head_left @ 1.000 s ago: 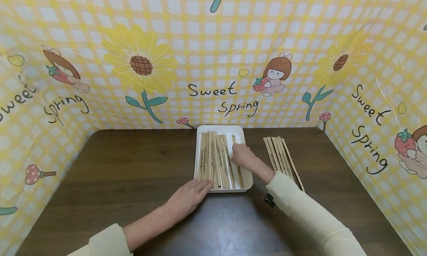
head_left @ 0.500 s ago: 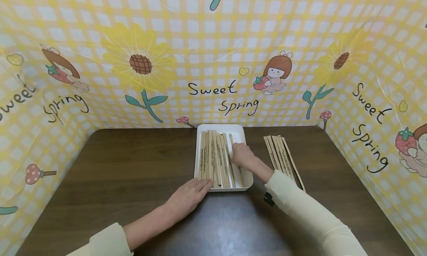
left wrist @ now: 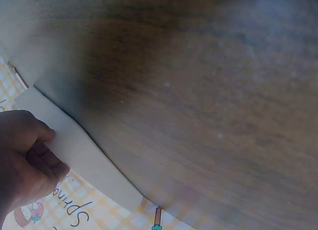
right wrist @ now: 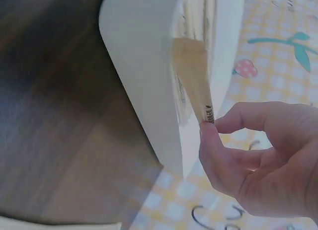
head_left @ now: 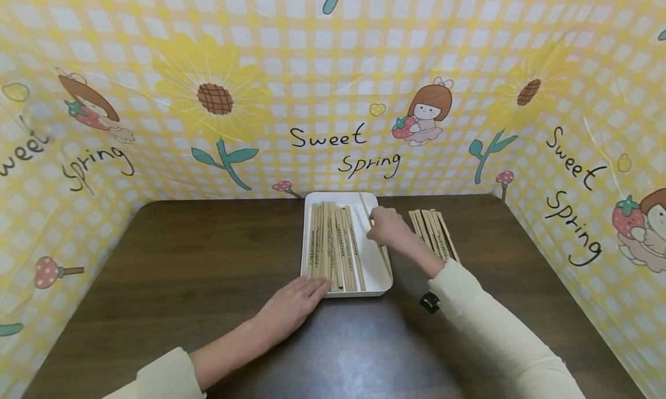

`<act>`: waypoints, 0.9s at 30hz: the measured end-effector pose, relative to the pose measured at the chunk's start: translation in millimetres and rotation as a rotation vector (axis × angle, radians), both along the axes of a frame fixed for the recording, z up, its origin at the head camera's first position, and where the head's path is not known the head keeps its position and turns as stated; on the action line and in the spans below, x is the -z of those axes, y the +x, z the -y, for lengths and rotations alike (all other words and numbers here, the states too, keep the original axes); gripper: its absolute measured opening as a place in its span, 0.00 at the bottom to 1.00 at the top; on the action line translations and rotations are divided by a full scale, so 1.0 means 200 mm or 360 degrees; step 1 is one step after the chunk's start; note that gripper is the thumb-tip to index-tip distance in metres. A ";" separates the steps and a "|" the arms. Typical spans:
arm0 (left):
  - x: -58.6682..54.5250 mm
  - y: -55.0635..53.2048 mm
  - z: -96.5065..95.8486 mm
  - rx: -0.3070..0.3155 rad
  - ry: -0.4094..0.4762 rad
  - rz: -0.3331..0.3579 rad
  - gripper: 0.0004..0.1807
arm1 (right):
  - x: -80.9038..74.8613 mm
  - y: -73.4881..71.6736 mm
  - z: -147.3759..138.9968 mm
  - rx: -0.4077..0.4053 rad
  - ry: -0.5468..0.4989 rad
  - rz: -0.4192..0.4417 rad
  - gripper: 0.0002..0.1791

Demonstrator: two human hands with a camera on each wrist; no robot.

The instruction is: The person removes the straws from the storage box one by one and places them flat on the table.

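Note:
A white tray (head_left: 372, 276) holds a row of paper-wrapped chopsticks (head_left: 333, 243) lying lengthwise, with print along their wrappers. My left hand (head_left: 293, 303) grips the tray's near left corner; in the left wrist view its thumb and fingers meet the pale outer wall. Over the tray's right side, my right hand (head_left: 389, 228) pinches one wrapped pair of chopsticks (right wrist: 194, 66) between thumb and fingertips. That pair slants along the right wall, its far end near the back rim. To the right, more wrapped chopsticks (head_left: 432, 231) lie on the table, partly hidden by the right forearm.
The dark wooden table (head_left: 218, 254) meets a yellow checked cloth (head_left: 333, 87) at its back and sides. The tray's back rim stands close to that cloth. A black item (head_left: 429, 302) shows under the right sleeve.
My right hand has moved right and slightly away from me, bringing the pinched chopsticks from beside the row to the tray's right wall. The left hand stays at the corner.

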State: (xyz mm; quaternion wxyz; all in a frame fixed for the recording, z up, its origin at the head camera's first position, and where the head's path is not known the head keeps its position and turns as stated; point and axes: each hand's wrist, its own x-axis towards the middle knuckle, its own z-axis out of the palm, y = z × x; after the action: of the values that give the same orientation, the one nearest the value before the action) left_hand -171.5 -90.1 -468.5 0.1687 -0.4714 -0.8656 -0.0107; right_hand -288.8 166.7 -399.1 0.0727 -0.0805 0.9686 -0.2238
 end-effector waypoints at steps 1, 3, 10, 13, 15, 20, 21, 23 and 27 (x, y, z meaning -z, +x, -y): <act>0.00 0.00 0.00 0.0001 0.0004 -0.0004 0.26 | -0.02 0.00 -0.02 0.0001 -0.0006 0.0001 0.11; 0.00 0.00 0.00 0.0001 0.0001 -0.0012 0.26 | -0.04 -0.01 -0.06 0.0020 -0.0021 -0.0004 0.12; 0.00 -0.01 0.01 -0.0005 -0.0008 -0.0002 0.26 | -0.11 0.01 -0.24 0.0080 -0.0006 0.0052 0.20; 0.00 -0.01 0.01 -0.0002 -0.0004 0.0005 0.26 | -0.12 0.04 -0.32 0.0109 0.0000 0.0096 0.28; 0.00 0.00 0.01 -0.0004 -0.0005 0.0010 0.26 | -0.12 0.05 -0.36 0.0127 0.0009 0.0109 0.28; 0.00 0.00 0.01 -0.0005 -0.0012 0.0007 0.26 | -0.07 0.07 -0.48 0.0174 0.0033 0.0132 0.29; 0.00 0.00 0.01 -0.0005 -0.0014 0.0006 0.26 | -0.06 0.07 -0.50 0.0185 0.0041 0.0142 0.29; 0.00 0.00 0.01 -0.0006 -0.0017 0.0005 0.26 | -0.05 0.08 -0.54 0.0204 0.0036 0.0176 0.29; 0.00 0.00 0.00 -0.0011 -0.0028 0.0009 0.26 | -0.02 0.10 -0.63 0.0216 0.0037 0.0192 0.28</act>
State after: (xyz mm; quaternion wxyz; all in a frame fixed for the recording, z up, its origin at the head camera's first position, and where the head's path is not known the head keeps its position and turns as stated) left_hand -171.5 -90.6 -469.4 0.1622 -0.4697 -0.8678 -0.0038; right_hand -268.6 292.9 -395.9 0.1164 -0.0001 0.9682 -0.2215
